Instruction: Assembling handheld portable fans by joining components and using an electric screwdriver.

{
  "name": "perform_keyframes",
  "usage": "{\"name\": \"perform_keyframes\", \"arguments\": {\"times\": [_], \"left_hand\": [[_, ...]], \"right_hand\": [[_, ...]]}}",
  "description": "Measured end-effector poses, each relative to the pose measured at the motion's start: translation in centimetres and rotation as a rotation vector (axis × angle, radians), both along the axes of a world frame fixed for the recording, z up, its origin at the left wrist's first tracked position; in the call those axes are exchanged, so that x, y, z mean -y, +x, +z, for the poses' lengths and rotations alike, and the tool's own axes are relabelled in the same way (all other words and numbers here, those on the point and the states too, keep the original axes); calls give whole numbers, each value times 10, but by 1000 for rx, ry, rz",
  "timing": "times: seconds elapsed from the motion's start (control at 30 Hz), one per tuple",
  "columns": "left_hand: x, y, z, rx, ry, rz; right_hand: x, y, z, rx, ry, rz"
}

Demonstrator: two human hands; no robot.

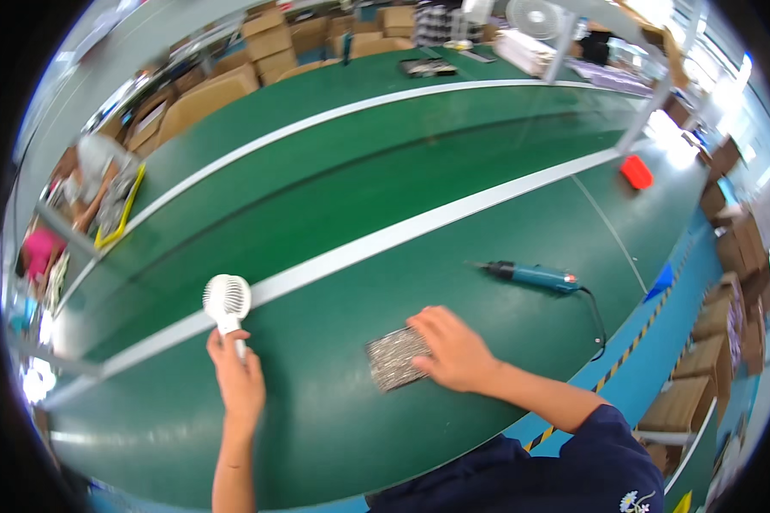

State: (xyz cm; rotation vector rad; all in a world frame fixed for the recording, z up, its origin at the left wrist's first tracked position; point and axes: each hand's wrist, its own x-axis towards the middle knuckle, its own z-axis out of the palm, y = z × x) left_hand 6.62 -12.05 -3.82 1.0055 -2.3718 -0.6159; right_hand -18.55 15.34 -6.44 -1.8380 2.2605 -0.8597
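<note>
Left hand point(239, 380) wrapped around the handle of a small white handheld fan point(228, 302), grip closed on it, round grille head standing clear above the fingers. Right hand point(455, 349) lying flat, fingers spread and apart, pressing on the near right part of a grey speckled pad point(395, 356); not clamped, only resting on top.

Fan held over the green tabletop point(334, 427) toward its near left part, just short of the white stripe point(385, 244) that crosses the surface. Long axis running from handle in the palm up to the head, roughly away from the body and tilted slightly left; grille face turned upward toward the camera. Pad lying flat near the near edge, long side slanting from near left to far right.

Farther out, a teal power screwdriver point(532, 275) with its black cord point(597, 321), tip pointing left, well apart from both hands. A red box point(636, 172) near the far right edge. Cardboard boxes point(265, 41) beyond the far side.

Possible trouble: fan gripped low on a short handle, so a loosened hold could probably tip the heavier head over onto the tabletop. Pad held only by flat pressure, likely to slide or twist if the palm shifts sideways. Cord lying loose close to the right forearm, could catch a sleeve and drag the screwdriver.
</note>
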Motion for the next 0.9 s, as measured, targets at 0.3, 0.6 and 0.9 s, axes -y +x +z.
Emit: {"name": "perform_keyframes", "arguments": {"times": [0.3, 0.6, 0.9], "left_hand": [[-105, 2, -25, 3, -43, -30], [-136, -15, -7, 163, -254, -74], [-167, -57, -15, -102, -88, -365]], "right_hand": [[-2, 20, 4, -36, -25, 50], [-8, 27, 8, 42, -18, 72], [-13, 35, 2, -16, 58, 5]]}}
